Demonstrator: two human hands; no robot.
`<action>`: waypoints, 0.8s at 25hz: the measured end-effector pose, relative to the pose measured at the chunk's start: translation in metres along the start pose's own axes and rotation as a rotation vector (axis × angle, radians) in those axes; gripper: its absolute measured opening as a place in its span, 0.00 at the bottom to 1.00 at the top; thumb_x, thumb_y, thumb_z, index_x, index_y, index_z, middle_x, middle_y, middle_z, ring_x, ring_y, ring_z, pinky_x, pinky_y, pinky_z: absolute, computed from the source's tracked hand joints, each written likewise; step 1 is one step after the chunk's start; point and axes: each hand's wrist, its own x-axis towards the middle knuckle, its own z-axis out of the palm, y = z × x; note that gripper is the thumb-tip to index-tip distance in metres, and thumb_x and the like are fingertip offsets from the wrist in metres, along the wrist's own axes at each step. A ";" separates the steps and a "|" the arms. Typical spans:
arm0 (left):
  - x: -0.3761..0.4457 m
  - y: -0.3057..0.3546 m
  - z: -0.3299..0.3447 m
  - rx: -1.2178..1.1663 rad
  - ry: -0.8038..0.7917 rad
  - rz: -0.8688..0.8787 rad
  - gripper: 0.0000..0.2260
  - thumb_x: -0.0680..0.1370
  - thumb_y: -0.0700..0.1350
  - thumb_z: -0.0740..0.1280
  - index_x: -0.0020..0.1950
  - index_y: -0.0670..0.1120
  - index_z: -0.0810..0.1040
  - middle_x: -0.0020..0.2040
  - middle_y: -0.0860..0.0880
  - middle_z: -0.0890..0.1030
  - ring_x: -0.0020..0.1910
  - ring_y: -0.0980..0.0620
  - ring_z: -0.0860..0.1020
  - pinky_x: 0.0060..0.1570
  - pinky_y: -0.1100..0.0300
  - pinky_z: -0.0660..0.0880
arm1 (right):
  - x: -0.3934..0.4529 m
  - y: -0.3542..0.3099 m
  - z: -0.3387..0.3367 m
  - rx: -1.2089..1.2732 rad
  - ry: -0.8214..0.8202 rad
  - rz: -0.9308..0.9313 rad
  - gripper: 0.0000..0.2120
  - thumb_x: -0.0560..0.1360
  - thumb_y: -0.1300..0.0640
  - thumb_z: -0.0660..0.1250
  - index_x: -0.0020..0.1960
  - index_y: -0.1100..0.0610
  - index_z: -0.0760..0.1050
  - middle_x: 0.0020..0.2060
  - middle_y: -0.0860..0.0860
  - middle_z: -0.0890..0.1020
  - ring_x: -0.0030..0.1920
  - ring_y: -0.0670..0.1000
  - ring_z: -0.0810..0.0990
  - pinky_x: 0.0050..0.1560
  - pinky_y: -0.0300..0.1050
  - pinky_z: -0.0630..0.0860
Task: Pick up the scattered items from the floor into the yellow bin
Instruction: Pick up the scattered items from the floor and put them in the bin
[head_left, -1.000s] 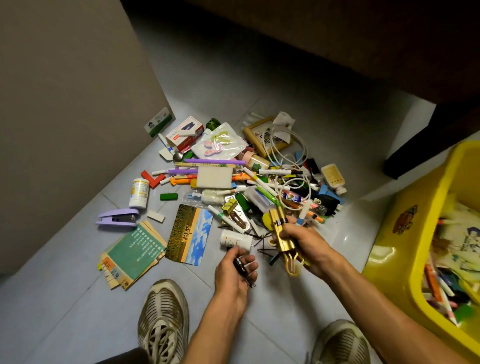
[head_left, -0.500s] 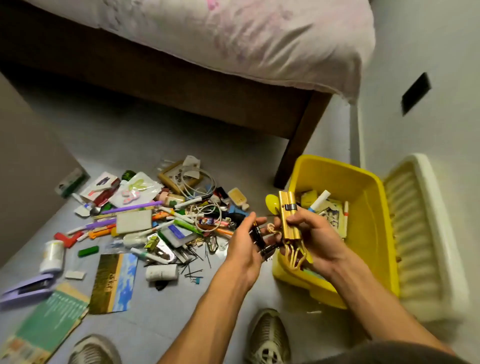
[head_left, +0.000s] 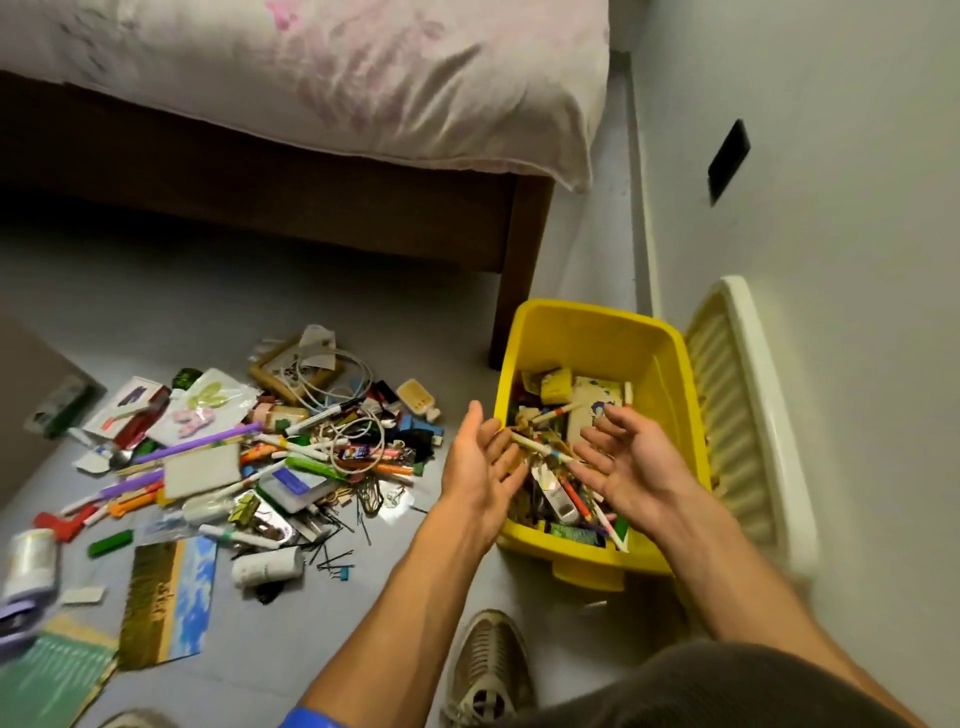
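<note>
Yellow plastic marks the target: going left to right, the scattered items (head_left: 249, 467) sprawl on the grey floor (head_left: 363, 597) at about nine o'clock, then the left hand (head_left: 480, 465) hangs at the near-left rim with fingers spread and palm empty, then the right hand (head_left: 631, 460), equally spread and empty, hovers over the yellow bin (head_left: 582, 322) at three o'clock, already half full of pens and packets. To do this step well, I judge the hands should swing back to nine o'clock and scoop several pens and clips together, keeping small hairpins from slipping between fingers.
</note>
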 end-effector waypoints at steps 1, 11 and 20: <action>-0.004 0.002 -0.006 -0.013 0.021 0.034 0.29 0.81 0.59 0.57 0.76 0.42 0.64 0.75 0.41 0.67 0.73 0.43 0.65 0.70 0.47 0.64 | -0.002 0.005 0.005 -0.018 -0.026 -0.003 0.23 0.80 0.53 0.61 0.74 0.59 0.65 0.74 0.58 0.66 0.73 0.59 0.66 0.67 0.58 0.69; -0.026 0.031 -0.129 0.011 0.343 0.130 0.20 0.82 0.53 0.60 0.69 0.45 0.74 0.66 0.44 0.77 0.63 0.45 0.77 0.58 0.51 0.74 | 0.005 0.092 0.108 -0.350 -0.222 0.131 0.13 0.78 0.53 0.65 0.59 0.58 0.79 0.55 0.55 0.84 0.55 0.59 0.83 0.52 0.55 0.81; 0.031 0.063 -0.243 0.128 0.697 0.155 0.09 0.80 0.45 0.64 0.58 0.49 0.79 0.52 0.45 0.82 0.49 0.48 0.79 0.46 0.56 0.76 | 0.132 0.208 0.184 -1.338 -0.212 -0.284 0.27 0.72 0.55 0.73 0.69 0.49 0.70 0.64 0.50 0.76 0.56 0.48 0.78 0.48 0.40 0.79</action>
